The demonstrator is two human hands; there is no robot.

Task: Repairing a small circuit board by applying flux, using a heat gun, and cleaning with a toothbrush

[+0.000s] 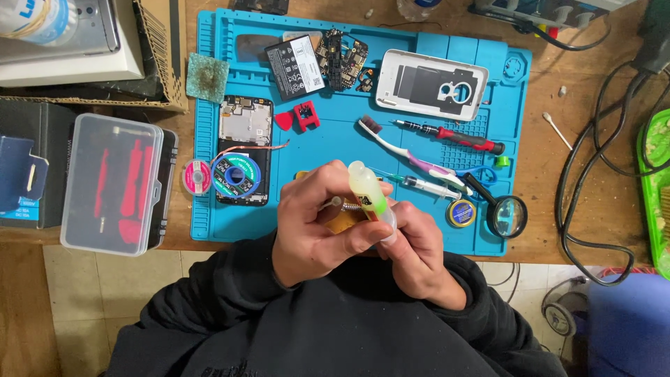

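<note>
Left hand [317, 223] and right hand [415, 255], fingers of both clamped on a small pale squeeze bottle [371, 197] at 6 o'clock on the blue mat [209, 209] (bottle tilted, cap toward 11 o'clock). Toothbrush [405, 150] and syringe [427, 186] lie at 2 o'clock; magnifier [507, 216] at 3 o'clock.

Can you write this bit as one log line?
left hand: grips small bottle | right hand: holds its lower end | under: blue mat
</note>
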